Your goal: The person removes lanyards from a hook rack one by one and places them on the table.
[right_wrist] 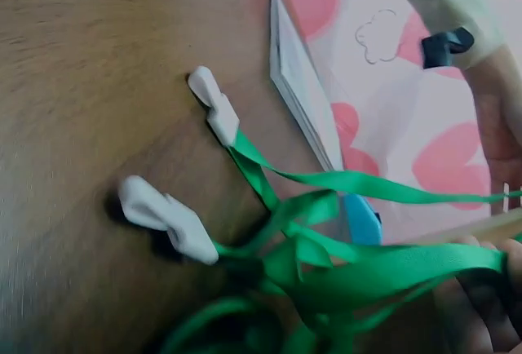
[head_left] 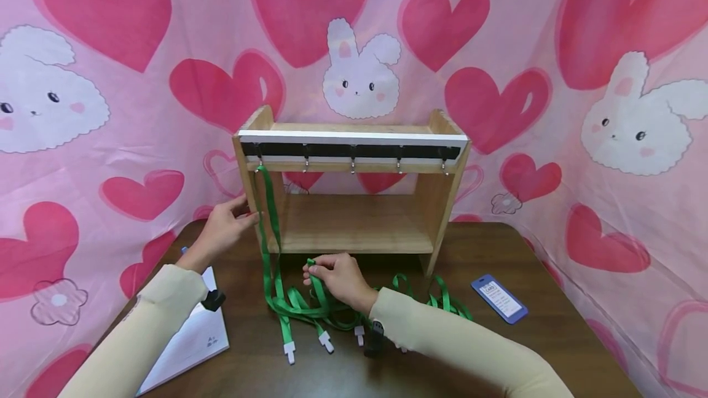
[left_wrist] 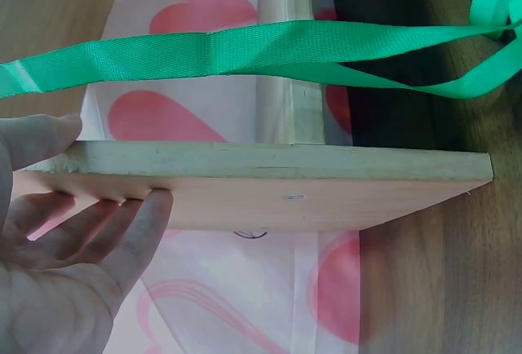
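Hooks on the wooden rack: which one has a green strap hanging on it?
The hook at the far left end, beside the left hand. The other four hang bare.

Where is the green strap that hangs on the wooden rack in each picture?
Head: the green strap hangs from the leftmost hook of the rack, down to the table beside the left hand.
Left wrist: it runs across the top of the picture, above the rack's side board.
Right wrist: several green straps tangle on the table; I cannot tell which one is hung.
Shared landmark: the pink heart cloth.
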### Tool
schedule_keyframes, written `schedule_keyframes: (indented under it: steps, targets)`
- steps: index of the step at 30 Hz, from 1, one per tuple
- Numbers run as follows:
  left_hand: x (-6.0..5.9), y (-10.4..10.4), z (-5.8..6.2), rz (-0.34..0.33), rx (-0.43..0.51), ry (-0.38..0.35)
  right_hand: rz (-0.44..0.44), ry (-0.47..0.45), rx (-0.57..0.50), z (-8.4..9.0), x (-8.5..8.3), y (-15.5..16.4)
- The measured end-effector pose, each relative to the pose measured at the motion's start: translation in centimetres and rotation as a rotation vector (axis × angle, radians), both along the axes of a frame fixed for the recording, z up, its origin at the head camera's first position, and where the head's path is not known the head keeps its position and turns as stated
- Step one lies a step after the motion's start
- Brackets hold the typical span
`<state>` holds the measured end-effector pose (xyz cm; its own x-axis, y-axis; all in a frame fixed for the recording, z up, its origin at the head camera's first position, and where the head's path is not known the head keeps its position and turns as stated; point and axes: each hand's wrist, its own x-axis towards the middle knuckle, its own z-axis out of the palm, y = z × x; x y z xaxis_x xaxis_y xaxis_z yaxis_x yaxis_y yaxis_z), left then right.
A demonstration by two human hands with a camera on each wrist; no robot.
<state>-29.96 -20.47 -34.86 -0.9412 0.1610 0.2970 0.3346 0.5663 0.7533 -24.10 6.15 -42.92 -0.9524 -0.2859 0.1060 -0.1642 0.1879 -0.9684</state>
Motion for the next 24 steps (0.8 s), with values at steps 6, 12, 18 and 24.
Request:
schedule_keyframes:
  steps: [6,12,18,24]
  targets:
    - [0.1,0.1,0.1,0.004,-0.009,-0.006,-0.064,0.038,-0.050,-1.6,0.4,-2.2]
    - [0.1,0.1,0.1,0.000,-0.011,0.009,-0.117,0.062,0.058,-3.6,0.8,-3.4]
    - [0.2,0.0,0.0,-0.008,-0.009,0.016,-0.127,0.103,0.193,-5.2,1.1,-3.8]
    - [0.1,0.1,0.1,-0.009,-0.005,0.001,-0.134,0.115,0.261,-6.0,1.3,-3.9]
